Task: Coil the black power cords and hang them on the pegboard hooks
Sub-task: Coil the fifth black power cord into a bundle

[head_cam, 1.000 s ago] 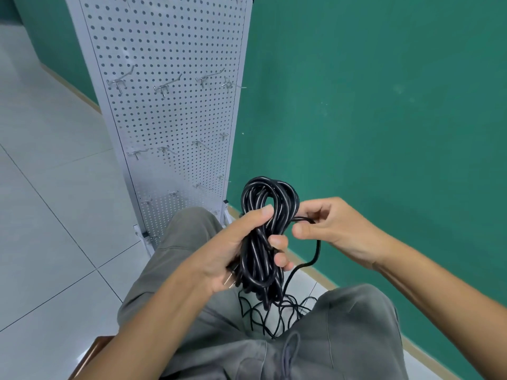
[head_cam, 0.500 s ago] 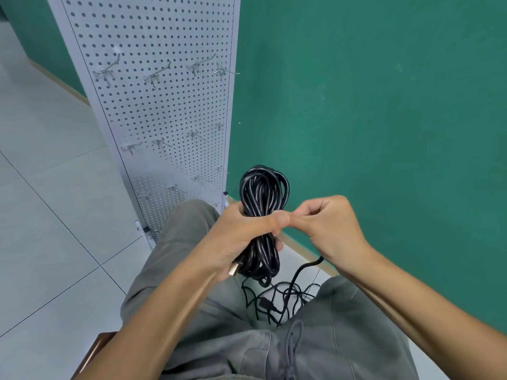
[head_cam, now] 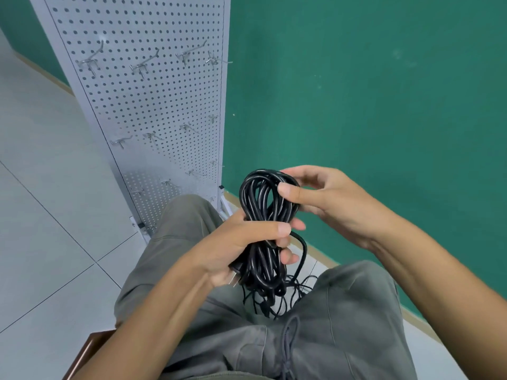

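Note:
A bundle of coiled black power cord [head_cam: 260, 196] is held upright above my lap. My left hand [head_cam: 241, 242] grips the bundle around its middle, thumb across the front. The metal prongs of its plug [head_cam: 233, 281] show at the heel of that hand. My right hand [head_cam: 326, 198] holds the top loop from the right, thumb pressed on the front strands. A loose strand [head_cam: 301, 256] curves down from the bundle to a tangle of cord [head_cam: 274, 303] on the floor between my knees. The white pegboard [head_cam: 153, 105] stands ahead to the left with several bare metal hooks [head_cam: 142, 68].
A green wall [head_cam: 370, 91] runs along the right, close to my right arm. Pale floor tiles [head_cam: 46, 215] spread to the left of the pegboard. My grey-trousered legs [head_cam: 343, 325] fill the bottom. A brown seat edge [head_cam: 87, 349] shows at lower left.
My right hand has let go of the loose strand near my left thumb and moved up to hold the top loop of the bundle. My left hand kept its grip.

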The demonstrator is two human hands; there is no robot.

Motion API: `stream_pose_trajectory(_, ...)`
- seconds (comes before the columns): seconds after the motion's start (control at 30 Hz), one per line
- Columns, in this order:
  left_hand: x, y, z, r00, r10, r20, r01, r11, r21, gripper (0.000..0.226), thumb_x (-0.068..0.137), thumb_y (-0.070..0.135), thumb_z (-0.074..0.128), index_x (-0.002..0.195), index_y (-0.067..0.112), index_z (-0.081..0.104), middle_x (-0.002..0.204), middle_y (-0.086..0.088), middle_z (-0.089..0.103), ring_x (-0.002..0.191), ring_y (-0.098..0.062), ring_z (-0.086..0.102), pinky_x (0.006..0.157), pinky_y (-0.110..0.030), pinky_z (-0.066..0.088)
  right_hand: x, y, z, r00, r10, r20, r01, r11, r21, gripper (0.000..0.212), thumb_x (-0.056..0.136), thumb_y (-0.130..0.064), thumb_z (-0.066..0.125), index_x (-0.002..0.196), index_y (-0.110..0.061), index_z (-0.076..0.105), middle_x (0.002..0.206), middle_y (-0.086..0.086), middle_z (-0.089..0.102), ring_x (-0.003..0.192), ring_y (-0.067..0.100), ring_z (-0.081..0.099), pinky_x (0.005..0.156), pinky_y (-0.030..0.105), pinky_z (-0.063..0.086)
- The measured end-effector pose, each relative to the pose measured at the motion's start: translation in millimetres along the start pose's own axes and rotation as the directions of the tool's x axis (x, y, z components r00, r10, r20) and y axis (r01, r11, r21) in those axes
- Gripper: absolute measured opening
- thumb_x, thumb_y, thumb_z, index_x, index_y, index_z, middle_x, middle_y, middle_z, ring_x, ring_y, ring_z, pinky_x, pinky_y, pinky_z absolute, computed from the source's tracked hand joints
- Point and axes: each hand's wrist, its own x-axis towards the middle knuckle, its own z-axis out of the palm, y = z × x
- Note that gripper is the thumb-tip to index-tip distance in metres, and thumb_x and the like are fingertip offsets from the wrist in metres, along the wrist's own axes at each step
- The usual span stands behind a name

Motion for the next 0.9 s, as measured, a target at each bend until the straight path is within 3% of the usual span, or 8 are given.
stream_pose_trajectory(0.1,-2,0,4,0.999,-0.017,0.047,0.017,1.0,0.002,0.033,0.078,0.017,0.074,0.107,0.001,0.074,0.071,-0.007,0.051,0.063,-0.023,0.058,0.089,-0.043,0.057,1,-5,2,0.986,0.035,0.166,-0.055,0.991,0.118,0.052,0.081,-0.023,0.08,0.125,0.0,0.064,0.102,0.013,0.069,0.069,0.019,0.063,0.069,0.026,0.051)
stream_pose_trajectory(0.2,-2,-2,7,0.999,-0.03,0.038,0.03,1.0,0.001,0.034,0.077,0.016,0.075,0.106,-0.001,0.073,0.071,-0.008,0.051,0.062,-0.024,0.058,0.088,-0.045,0.057,2,-8,2,0.98,0.072,0.187,-0.08,0.996,0.039,0.039,0.087,-0.016,0.077,0.118,0.005,0.066,0.089,0.021,0.063,0.053,0.024,0.045,0.054,0.029,0.043)
stream_pose_trajectory(0.37,0,-3,5,0.996,-0.074,0.058,0.073,0.997,0.014,0.04,0.078,0.018,0.074,0.111,-0.004,0.071,0.072,-0.008,0.053,0.062,-0.022,0.059,0.083,-0.041,0.058,-3,-10,-6,0.97,0.106,0.221,-0.108,0.994,-0.001,0.033,0.09,-0.009,0.073,0.116,0.009,0.064,0.088,0.029,0.066,0.07,0.036,0.044,0.058,0.03,0.047)
stream_pose_trajectory(0.5,2,-3,2,0.973,-0.13,0.189,0.148,0.985,-0.083,0.048,0.072,0.021,0.086,0.113,-0.001,0.073,0.073,-0.004,0.055,0.062,-0.019,0.06,0.084,-0.038,0.058,-12,-12,-11,0.977,0.03,0.211,-0.027,0.999,-0.018,0.029,0.093,-0.006,0.069,0.116,0.01,0.064,0.1,0.038,0.066,0.076,0.039,0.048,0.065,0.033,0.048)
stream_pose_trajectory(0.63,6,-11,-4,0.942,-0.137,0.307,0.202,0.961,-0.191,0.051,0.076,0.029,0.086,0.117,0.001,0.073,0.074,0.0,0.059,0.066,-0.017,0.062,0.095,-0.038,0.056,-15,-11,-2,0.985,-0.032,0.17,0.016,0.995,0.094,0.033,0.091,-0.007,0.068,0.114,0.016,0.061,0.082,0.023,0.061,0.056,0.026,0.048,0.046,0.03,0.039)
stream_pose_trajectory(0.73,10,-18,-6,0.93,-0.143,0.339,0.233,0.941,-0.244,0.047,0.078,0.028,0.084,0.115,0.001,0.074,0.075,0.002,0.06,0.068,-0.017,0.063,0.097,-0.037,0.055,-14,-2,8,0.993,-0.055,0.109,0.033,0.981,0.192,0.034,0.092,-0.008,0.065,0.117,0.015,0.06,0.073,0.013,0.051,0.045,0.019,0.044,0.041,0.029,0.03)
stream_pose_trajectory(0.9,11,-21,-4,0.902,-0.117,0.416,0.258,0.918,-0.3,0.039,0.083,0.026,0.08,0.113,0.003,0.071,0.077,0.002,0.061,0.072,-0.017,0.064,0.098,-0.038,0.053,-13,1,14,0.987,-0.055,0.15,0.015,0.967,0.255,0.038,0.091,-0.019,0.065,0.12,0.007,0.063,0.069,0.005,0.05,0.047,0.014,0.046,0.036,0.026,0.027)
